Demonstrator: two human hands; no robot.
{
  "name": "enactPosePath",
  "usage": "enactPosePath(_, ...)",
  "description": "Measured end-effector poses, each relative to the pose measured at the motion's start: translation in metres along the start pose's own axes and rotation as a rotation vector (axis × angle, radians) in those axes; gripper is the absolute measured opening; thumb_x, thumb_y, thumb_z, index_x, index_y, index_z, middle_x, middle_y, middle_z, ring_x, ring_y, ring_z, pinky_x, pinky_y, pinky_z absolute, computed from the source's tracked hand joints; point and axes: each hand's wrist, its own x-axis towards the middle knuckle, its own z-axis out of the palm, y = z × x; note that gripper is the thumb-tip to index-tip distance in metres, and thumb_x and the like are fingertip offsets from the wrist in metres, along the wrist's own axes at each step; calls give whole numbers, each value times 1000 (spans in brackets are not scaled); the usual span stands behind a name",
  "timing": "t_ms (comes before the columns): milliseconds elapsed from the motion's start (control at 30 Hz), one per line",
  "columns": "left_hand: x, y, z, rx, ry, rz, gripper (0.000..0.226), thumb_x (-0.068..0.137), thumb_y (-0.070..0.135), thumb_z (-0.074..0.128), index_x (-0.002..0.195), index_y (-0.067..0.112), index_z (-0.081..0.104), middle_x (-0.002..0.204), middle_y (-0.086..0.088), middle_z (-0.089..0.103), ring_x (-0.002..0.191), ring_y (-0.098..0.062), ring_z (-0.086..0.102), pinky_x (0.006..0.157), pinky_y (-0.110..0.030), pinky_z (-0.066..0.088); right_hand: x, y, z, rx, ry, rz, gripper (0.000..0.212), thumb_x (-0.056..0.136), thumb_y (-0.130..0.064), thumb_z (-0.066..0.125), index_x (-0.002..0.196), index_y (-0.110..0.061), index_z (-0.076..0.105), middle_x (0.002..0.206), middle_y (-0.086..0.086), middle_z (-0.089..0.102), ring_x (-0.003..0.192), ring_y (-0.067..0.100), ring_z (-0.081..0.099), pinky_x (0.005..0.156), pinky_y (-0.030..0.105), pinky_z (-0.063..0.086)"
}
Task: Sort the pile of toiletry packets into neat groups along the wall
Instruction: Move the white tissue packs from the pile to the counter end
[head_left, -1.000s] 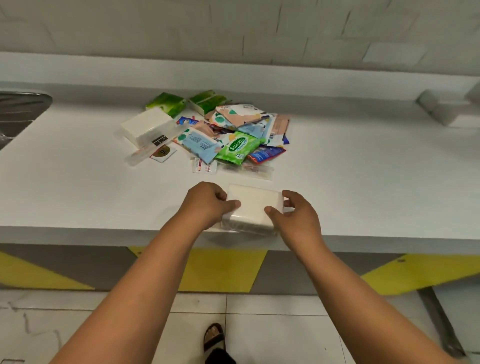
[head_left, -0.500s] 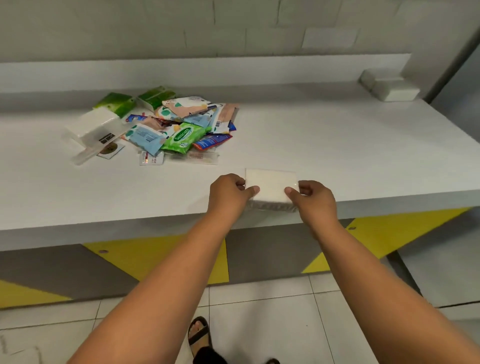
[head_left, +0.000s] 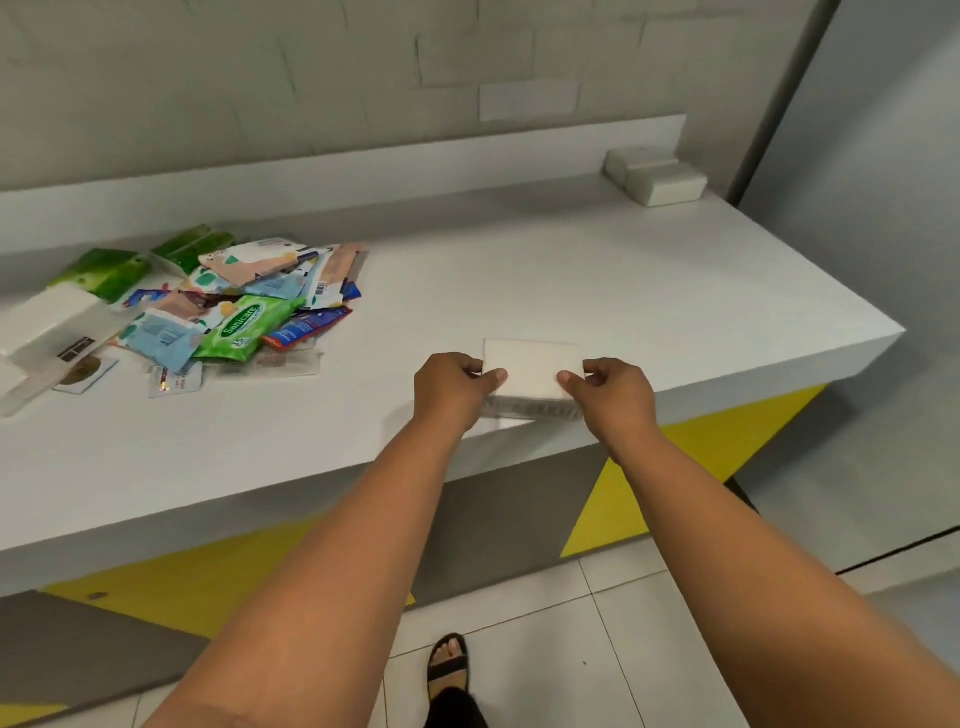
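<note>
— Two white packs (head_left: 657, 176) sit together at the far right corner of the tabletop (head_left: 519, 280), against the wall, and that looks like the only group started

— And the one in hand?

— Another white tissue pack (head_left: 530, 371), pinched from both ends near the front edge of the tabletop. The left hand (head_left: 454, 387) has its thumb over the top left edge with fingers curled beneath, and the right hand (head_left: 613, 392) mirrors it on the right edge. Each grip is closed on the pack, not spread

— So where would it go?

— My guess is over to the white pair by the wall, since it seems to be the same kind. It is well apart from them for now, with bare tabletop between

— What is left, then?

— Nearly everything. The pile (head_left: 223, 306) lies at the left, well apart from the hands, heaped and overlapping: a green wipes packet (head_left: 244, 327), two green packs (head_left: 150, 262) at the back near the wall, pale blue and patterned sachets, a red and blue one, and small flat sachets (head_left: 176, 382) at the front. A further white pack (head_left: 47, 325) lies at the far left edge, and I cannot tell for sure whether a clear wrapper lies under it, as that corner is blurred

— None of that grouped?

— Not that I can see; I would call the job barely begun
</note>
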Motion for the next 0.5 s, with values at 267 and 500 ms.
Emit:
enactPosePath(267,47,40,58,-12,-52,86,41,77,37,74,109,11,68,109,-3,69,101,-18,62,83,-23,44,53,17,-32,-25,111,12,46,88,-32,64,124,-5,58,114,11,65,104,25,59,80,22,36)
enactPosePath(500,108,81,114,-23,-137,136,34,77,36,75,102,13,71,101,1,71,92,-15,64,80,-23,45,124,32,-63,-38,178,67,42,88,-31,65,119,-4,60,94,5,60,86,22,55,73,22,33)
